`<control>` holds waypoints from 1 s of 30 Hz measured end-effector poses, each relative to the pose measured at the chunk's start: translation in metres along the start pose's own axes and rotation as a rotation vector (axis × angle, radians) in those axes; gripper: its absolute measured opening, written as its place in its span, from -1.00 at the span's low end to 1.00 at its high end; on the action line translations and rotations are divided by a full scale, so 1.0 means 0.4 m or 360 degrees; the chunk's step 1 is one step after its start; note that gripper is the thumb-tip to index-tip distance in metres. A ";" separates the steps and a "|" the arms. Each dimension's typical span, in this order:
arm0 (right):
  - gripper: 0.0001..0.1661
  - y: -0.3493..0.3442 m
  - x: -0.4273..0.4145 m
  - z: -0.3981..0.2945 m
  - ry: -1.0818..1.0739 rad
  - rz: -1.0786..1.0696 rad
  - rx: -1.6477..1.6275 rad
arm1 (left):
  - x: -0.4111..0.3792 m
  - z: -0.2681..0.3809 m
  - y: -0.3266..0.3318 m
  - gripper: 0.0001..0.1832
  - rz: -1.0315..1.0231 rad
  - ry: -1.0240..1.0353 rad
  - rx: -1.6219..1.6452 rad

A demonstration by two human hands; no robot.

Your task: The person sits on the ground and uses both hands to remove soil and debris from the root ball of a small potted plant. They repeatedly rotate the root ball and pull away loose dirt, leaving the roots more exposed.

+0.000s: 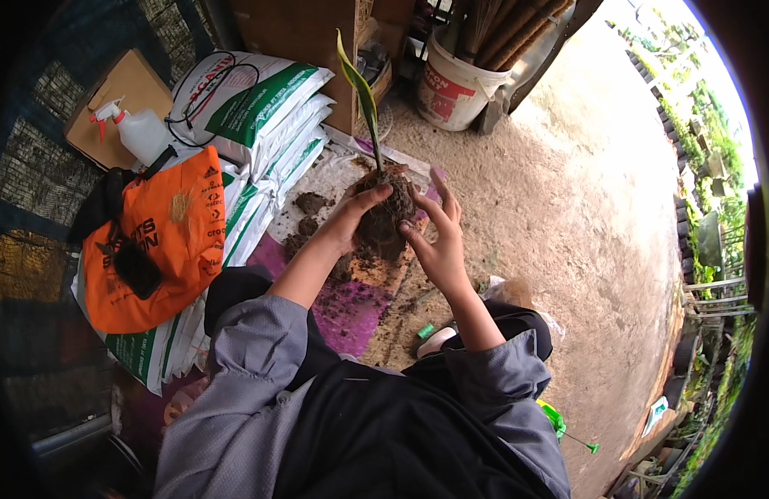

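A snake plant [367,100] with one tall, yellow-edged leaf stands upright from a dark root ball [387,215] wrapped in fine roots. My left hand [358,209] grips the ball from the left, its thumb lying across the top near the leaf base. On the other side my right hand [439,227] touches the ball with thumb and fingertips, the remaining fingers spread. Below the hands, loose dark soil [309,212] is scattered over a purple and white sheet [350,318] on the ground. The undersides of both hands are hidden.
Stacked sacks [278,118] stand at the left, with an orange drawstring bag [172,262] and a white spray bottle [141,132] on them. A white bucket [453,87] holds brooms at the back. A green spool [425,331] lies by my foot. Concrete floor [578,218] extends right.
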State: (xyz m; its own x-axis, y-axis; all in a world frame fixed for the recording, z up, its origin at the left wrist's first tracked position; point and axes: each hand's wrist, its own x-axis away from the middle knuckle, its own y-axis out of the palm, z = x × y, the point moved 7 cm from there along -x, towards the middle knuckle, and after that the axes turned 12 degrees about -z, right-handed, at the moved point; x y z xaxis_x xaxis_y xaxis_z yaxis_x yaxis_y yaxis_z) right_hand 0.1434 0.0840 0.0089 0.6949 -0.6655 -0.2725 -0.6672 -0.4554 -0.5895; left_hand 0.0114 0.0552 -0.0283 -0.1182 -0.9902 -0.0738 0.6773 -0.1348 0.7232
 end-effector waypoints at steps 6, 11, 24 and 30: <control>-0.38 -0.021 0.002 -0.031 -0.0078 0.0089 0.0099 | 0.022 0.027 0.013 -0.57 -0.0023 0.0028 -0.0186; -0.31 -0.034 0.011 -0.081 -0.0032 0.0259 0.0278 | 0.019 0.040 0.014 -0.62 0.0107 0.0149 -0.0195; 0.15 0.066 0.034 -0.110 -0.0281 0.0034 0.0277 | 0.015 0.078 0.018 -0.33 -0.0028 0.0350 -0.0514; 0.01 0.096 0.042 -0.111 -0.0292 0.0041 0.0458 | 0.026 0.047 -0.002 -0.51 -0.0032 0.0079 -0.0091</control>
State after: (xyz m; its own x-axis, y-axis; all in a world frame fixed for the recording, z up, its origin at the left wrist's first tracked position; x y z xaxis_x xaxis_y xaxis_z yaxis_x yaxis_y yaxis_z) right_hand 0.1176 0.0292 0.0153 0.7331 -0.5449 -0.4069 -0.6001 -0.2367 -0.7641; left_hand -0.0040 0.0457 -0.0166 -0.0972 -0.9876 -0.1230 0.7157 -0.1553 0.6809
